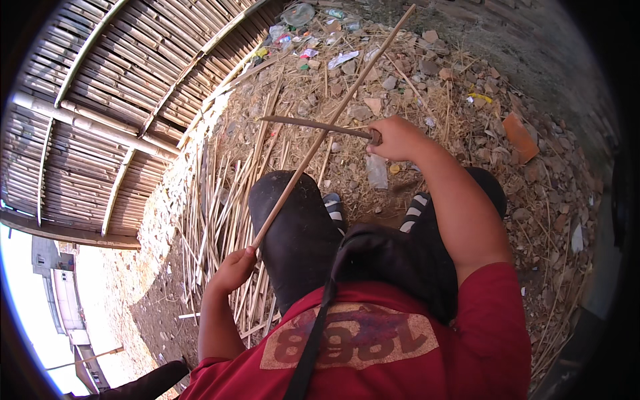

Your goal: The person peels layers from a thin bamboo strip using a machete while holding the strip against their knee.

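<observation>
My left hand (233,269) is closed around the near end of a long bamboo strip (363,79). The strip slants up and away to the right across my left knee, its far end above the rubble. In my right hand (401,139) is the handle of a long-bladed knife (303,123), which points left. Its dark, slightly curved blade crosses the strip beyond my knees; whether the edge touches the strip I cannot tell. Many thin bamboo strips (230,190) lie in a loose pile on the ground to the left of my legs.
A bamboo-slat structure (153,50) fills the upper left. Stones and dry straw cover the ground ahead, with a broken orange brick (520,138) at right and a clear plastic piece (377,171) near my feet. A dark-clothed limb (157,380) shows at lower left.
</observation>
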{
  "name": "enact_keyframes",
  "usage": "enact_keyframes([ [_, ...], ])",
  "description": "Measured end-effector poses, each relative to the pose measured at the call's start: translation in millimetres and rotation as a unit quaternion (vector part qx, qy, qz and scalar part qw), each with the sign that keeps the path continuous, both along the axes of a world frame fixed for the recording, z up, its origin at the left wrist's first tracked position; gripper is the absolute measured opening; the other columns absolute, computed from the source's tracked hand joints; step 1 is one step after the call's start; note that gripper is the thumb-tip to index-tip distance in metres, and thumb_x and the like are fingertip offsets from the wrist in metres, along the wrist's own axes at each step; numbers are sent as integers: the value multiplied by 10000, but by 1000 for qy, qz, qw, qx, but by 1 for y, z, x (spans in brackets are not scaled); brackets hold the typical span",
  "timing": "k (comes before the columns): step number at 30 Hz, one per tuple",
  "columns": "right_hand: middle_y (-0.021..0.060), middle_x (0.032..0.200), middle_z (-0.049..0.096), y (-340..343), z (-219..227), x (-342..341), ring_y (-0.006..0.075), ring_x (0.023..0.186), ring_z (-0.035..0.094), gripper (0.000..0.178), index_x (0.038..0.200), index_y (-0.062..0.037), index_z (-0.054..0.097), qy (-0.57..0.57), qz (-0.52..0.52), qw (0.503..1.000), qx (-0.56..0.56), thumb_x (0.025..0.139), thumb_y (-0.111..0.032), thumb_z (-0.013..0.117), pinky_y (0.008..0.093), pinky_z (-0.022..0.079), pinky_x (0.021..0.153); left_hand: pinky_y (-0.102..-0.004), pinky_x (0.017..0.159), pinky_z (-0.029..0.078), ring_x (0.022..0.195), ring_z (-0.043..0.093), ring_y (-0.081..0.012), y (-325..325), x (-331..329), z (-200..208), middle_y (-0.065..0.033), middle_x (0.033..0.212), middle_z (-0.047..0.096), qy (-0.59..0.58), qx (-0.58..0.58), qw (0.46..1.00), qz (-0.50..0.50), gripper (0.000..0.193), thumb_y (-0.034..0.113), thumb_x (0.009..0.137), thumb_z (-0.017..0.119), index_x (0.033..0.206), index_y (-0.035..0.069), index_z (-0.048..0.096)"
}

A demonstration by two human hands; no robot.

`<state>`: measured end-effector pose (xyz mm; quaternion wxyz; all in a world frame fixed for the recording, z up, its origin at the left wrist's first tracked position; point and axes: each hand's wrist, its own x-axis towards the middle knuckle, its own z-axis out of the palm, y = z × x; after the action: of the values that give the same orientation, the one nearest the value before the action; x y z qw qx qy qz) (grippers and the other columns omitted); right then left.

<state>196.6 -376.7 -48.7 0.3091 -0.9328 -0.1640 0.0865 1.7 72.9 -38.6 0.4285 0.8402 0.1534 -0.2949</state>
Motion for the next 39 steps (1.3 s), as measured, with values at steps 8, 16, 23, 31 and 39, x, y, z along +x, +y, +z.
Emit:
enact_keyframes([
  [8, 163, 795, 674, 5, -4, 1, 313, 761, 672, 423, 900, -20, 657, -36, -45, 995, 78, 754, -388, 807, 412, 512, 699, -305, 585, 399, 624, 439, -99, 0, -8, -18, 14, 668, 490, -100, -16, 995, 11, 442, 375, 1100, 422, 828, 54, 558],
  [16, 147, 845, 694, 46, 17, -25, 343, 855, 694, 303, 885, -85, 667, -28, 60, 996, -51, 772, -343, 779, 468, 539, 756, -517, 588, 413, 683, 584, -479, -30, -29, -14, -255, 706, 577, -296, 272, 913, -70, 434, 393, 1015, 568, 834, -1, 565],
  [23, 132, 874, 705, 18, -25, 3, 352, 883, 689, 159, 901, -126, 685, -59, -86, 994, 26, 752, -184, 691, 479, 542, 777, -434, 637, 435, 635, 518, -260, -14, -18, 1, -182, 661, 532, -211, 138, 965, -78, 462, 366, 1074, 479, 857, -31, 567],
  [31, 149, 773, 680, 57, 19, -29, 387, 804, 672, 208, 875, -96, 674, -52, 93, 991, -75, 723, -222, 742, 481, 525, 715, -455, 671, 461, 669, 585, -340, -7, -23, -7, -216, 701, 587, -205, 139, 966, -71, 504, 419, 1070, 456, 868, -23, 590],
  [39, 137, 767, 676, 58, 41, -20, 383, 782, 665, 274, 849, -106, 672, -94, 74, 989, -84, 766, -340, 786, 488, 513, 695, -506, 667, 454, 719, 587, -467, -4, -28, -2, -258, 724, 592, -222, 150, 960, -82, 500, 415, 1061, 457, 832, -15, 566],
])
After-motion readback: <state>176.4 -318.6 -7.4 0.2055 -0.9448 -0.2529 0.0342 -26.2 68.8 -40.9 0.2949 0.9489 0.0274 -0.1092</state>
